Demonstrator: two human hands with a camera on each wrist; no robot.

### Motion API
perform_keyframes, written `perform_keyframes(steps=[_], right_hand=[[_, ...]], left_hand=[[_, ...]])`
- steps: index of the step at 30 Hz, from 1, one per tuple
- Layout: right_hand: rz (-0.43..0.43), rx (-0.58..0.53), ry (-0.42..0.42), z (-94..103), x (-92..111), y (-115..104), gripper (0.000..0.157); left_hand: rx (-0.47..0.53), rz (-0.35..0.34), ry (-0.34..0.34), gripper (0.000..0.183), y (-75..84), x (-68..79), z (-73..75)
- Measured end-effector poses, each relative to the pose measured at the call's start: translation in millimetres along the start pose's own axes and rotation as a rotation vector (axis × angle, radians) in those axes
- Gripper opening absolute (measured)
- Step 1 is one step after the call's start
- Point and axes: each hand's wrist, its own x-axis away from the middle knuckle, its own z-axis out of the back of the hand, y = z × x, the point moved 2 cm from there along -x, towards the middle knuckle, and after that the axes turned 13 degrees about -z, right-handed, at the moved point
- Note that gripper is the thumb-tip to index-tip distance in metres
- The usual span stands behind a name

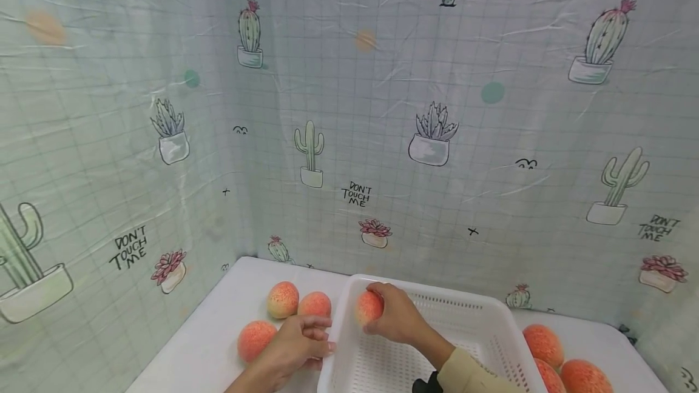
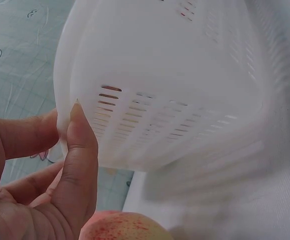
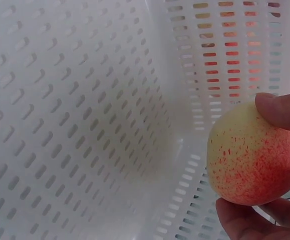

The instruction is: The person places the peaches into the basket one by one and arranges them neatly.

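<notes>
A peach (image 1: 369, 308), yellow blushed with red, is in my right hand (image 1: 401, 315), above the inside of a white perforated plastic basket (image 1: 426, 285) near its far left corner. In the right wrist view the thumb and fingers grip the peach (image 3: 254, 155) from the side, clear of the basket floor (image 3: 85, 125). My left hand (image 1: 297, 344) is at the basket's left rim. Up close in the left wrist view, the thumb and a finger of this hand (image 2: 45, 170) pinch the rim of the basket (image 2: 184, 75).
Left of the basket, three peaches (image 1: 283, 300) lie on the white table (image 1: 202, 350), one partly behind my left hand. Three more peaches (image 1: 543, 345) sit beyond the right rim. A cactus-print sheet (image 1: 349, 108) hangs behind and along the left.
</notes>
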Motion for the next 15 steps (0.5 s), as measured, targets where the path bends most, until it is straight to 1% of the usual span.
perform_keyframes(steps=[8,12,15], right_hand=[[0.031,-0.003,-0.032,-3.1,-0.5,-2.6,0.074],[0.02,0.022,-0.038,-3.7,-0.1,-0.2,0.074],[0.011,0.034,-0.045,-4.2,0.3,1.1,0.073]], left_hand=[[-0.001,-0.02,0.009,0.055,-0.6,2.0,2.4],[0.004,-0.013,-0.005,0.057,-2.0,0.0,1.4],[0.002,-0.003,-0.002,0.057,-2.5,-1.9,0.6]])
